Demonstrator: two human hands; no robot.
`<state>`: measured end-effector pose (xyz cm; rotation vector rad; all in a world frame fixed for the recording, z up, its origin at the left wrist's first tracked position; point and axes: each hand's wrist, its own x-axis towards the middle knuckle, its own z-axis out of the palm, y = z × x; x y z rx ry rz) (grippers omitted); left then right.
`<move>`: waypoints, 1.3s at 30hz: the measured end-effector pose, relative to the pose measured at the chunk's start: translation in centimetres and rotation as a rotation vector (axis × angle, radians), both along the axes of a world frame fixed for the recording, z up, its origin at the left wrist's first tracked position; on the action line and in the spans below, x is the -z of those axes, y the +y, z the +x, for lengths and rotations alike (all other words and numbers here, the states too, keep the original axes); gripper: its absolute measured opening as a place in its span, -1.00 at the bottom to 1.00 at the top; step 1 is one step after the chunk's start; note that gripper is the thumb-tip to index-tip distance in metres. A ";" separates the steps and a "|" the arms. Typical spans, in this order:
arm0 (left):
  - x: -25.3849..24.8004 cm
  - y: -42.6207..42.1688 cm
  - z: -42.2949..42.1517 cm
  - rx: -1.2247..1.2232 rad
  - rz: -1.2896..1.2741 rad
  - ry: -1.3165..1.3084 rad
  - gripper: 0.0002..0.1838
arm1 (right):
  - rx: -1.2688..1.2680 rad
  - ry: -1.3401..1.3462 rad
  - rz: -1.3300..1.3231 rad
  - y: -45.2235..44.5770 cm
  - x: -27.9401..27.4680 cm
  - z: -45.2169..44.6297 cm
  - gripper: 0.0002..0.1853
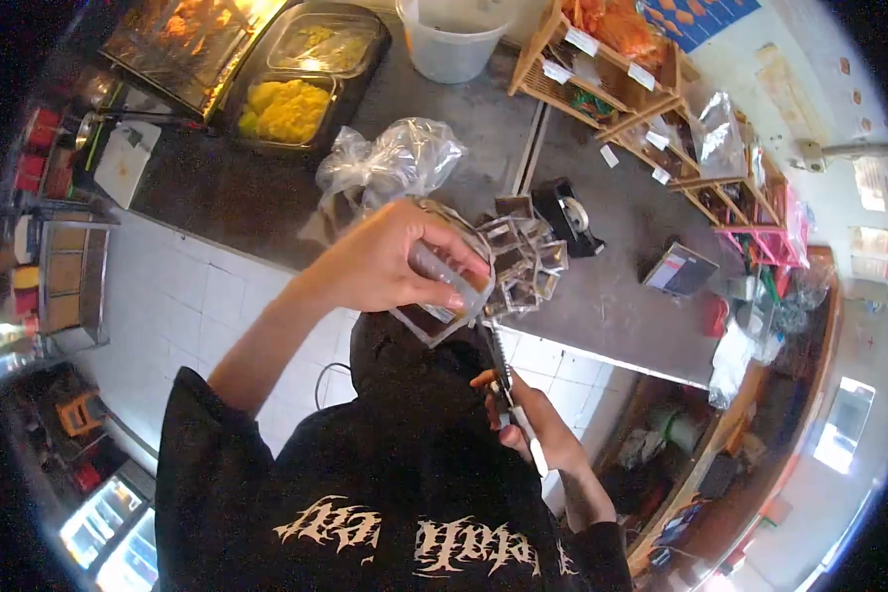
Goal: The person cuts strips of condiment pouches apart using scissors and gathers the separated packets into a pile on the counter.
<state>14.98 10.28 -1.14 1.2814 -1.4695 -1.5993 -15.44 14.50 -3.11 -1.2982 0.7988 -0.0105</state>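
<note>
My left hand [405, 261] is closed around a clear, square-edged plastic box [432, 321], held just off the counter's near edge. Below it, my right hand [535, 424] grips a knife [511, 393] with a toothed dark edge and a pale handle end. The knife's tip points up toward the box's lower right corner; I cannot tell if they touch. Beyond my left hand, several small clear boxes [528, 261] lie heaped on the dark counter [631, 286]. A knotted clear plastic bag [395, 158] rests behind my left wrist.
A black tape dispenser [569, 217] stands beside the heap. Farther right lies a small dark box [679, 268]. At the back are a translucent bucket [456, 44], a tray of yellow food [286, 111] and wooden racks [602, 84] with labels. White floor tiles [192, 296] show below the counter.
</note>
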 end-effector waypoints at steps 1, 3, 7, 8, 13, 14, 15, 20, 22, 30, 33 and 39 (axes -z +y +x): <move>-0.6 -0.5 -0.2 0.058 -0.038 -0.008 -0.59 | 0.002 -0.006 0.001 -0.1 -0.3 0.3 0.15; -1.6 -1.4 -0.5 0.169 -0.118 -0.024 -0.58 | 0.023 -0.045 -0.008 0.3 -0.4 0.3 0.08; -2.2 -2.6 -1.7 0.328 -0.143 -0.036 -0.57 | 0.073 -0.108 -0.023 1.0 -0.4 0.1 -0.05; -2.1 -2.6 -2.1 0.341 -0.150 -0.041 -0.57 | 0.077 -0.108 -0.022 1.1 -0.6 0.1 -0.04; -2.5 -3.1 -3.1 0.414 -0.132 -0.055 -0.58 | 0.146 -0.074 -0.047 2.6 -0.3 -0.6 -0.10; -2.6 -3.2 -3.2 0.438 -0.144 -0.051 -0.58 | 0.135 -0.051 -0.063 2.7 -0.3 -0.7 -0.13; -2.6 -3.2 -3.3 0.461 -0.155 -0.050 -0.58 | 0.146 -0.062 -0.057 2.8 -0.4 -0.8 -0.15; -2.4 -3.2 -4.7 0.568 -0.139 -0.067 -0.55 | 0.236 -0.243 -0.019 2.7 -0.1 0.1 -0.29; -2.2 -3.2 -4.8 0.600 -0.115 -0.067 -0.53 | 0.280 -0.177 -0.015 2.9 -0.3 0.7 -0.10; -1.8 -3.9 -3.7 0.635 0.192 0.255 -0.58 | 0.312 -0.288 -0.001 3.8 0.8 0.2 -0.25; -2.5 -4.1 -4.4 0.658 0.350 0.280 -0.55 | 0.338 -0.328 0.096 3.8 1.2 0.1 -0.21; -1.6 -4.8 -5.6 0.686 0.203 0.247 -0.57 | 0.459 -0.312 0.090 3.3 -0.2 2.1 0.02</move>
